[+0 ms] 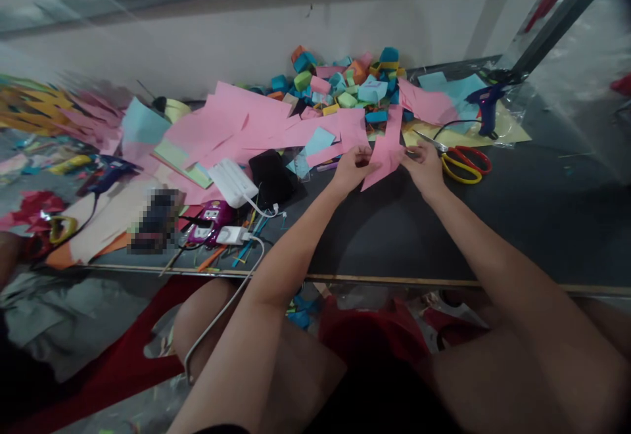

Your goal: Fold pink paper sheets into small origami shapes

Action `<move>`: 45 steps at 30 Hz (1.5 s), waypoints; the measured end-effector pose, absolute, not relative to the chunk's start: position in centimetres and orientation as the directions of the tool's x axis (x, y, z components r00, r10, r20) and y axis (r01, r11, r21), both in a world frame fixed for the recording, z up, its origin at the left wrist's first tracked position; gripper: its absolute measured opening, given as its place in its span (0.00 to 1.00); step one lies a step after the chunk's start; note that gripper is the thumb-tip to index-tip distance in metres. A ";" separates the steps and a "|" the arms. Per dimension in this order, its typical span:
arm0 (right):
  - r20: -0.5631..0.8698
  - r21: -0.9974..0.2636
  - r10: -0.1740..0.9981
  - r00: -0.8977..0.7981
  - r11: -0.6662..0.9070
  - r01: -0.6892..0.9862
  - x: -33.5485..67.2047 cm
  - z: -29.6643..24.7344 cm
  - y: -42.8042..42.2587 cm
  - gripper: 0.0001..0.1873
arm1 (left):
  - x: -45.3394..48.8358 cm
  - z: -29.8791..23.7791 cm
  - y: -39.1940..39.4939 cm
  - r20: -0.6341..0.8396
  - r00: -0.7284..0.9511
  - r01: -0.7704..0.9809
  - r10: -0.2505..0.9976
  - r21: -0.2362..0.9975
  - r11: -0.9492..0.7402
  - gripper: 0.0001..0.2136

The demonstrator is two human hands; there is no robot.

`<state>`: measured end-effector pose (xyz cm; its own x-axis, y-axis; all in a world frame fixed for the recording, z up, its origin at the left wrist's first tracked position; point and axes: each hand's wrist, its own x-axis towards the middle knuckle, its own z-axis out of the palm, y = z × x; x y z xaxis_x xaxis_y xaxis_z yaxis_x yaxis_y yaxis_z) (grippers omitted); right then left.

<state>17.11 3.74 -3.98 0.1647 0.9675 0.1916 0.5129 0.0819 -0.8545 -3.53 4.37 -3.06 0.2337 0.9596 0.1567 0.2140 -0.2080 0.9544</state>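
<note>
Pink paper strip [387,151] is being held nearer the far edge of the surface [389,237], left hand [351,172] and right hand [426,168] pinching its sides; uneven pulling would be risking a crease or tear.

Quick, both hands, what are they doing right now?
Left hand: closed, fingertips holding the left edge of the pink paper.
Right hand: closed, fingertips holding the same paper's right edge.

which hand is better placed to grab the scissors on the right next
Probably the right hand: the scissors lie right beside it, while the left hand is on the far side of the pink paper.
</note>
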 end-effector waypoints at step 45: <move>0.331 -0.943 0.924 0.191 0.314 0.112 18.5 0.0 1.6 0.29 | -5.3 -0.7 4.6 0.198 0.266 -0.042 0.943 0.980 -0.194 0.09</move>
<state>18.52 1.59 -0.01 0.1913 0.9240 0.3311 0.1125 0.3144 -0.9426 -5.33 4.65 -0.72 0.2658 0.9434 0.1983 -0.0421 -0.1941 0.9801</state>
